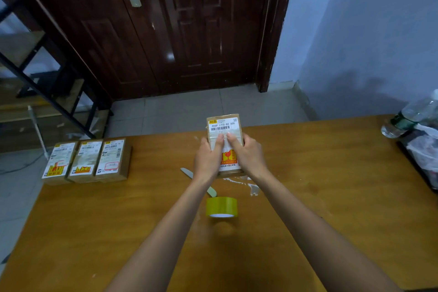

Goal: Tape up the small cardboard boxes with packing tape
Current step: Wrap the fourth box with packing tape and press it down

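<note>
My left hand: I am gripping the left side of a small cardboard box, fingers curled round its edge, thumb lying flat across the label on top.
My right hand: I am gripping the right side of the same box, fingers wrapped round the edge, thumb pressing on the label just beside my left thumb.
The box I am holding: it is standing near the far edge of the wooden table, tilted up toward me, with a white shipping label, a barcode and an orange sticker on its face. A glossy band is crossing the label under my thumbs; it looks like clear tape.
Packing tape roll: yellowish, sitting on the table between my forearms, nearer to me than the box.
Knife: a pale blade lying on the table, partly hidden under my left wrist.
Three other boxes: labelled, sitting side by side and touching at the table's far left corner.
Plastic bottle: clear, leaning at the table's far right edge beside a plastic bag.
</note>
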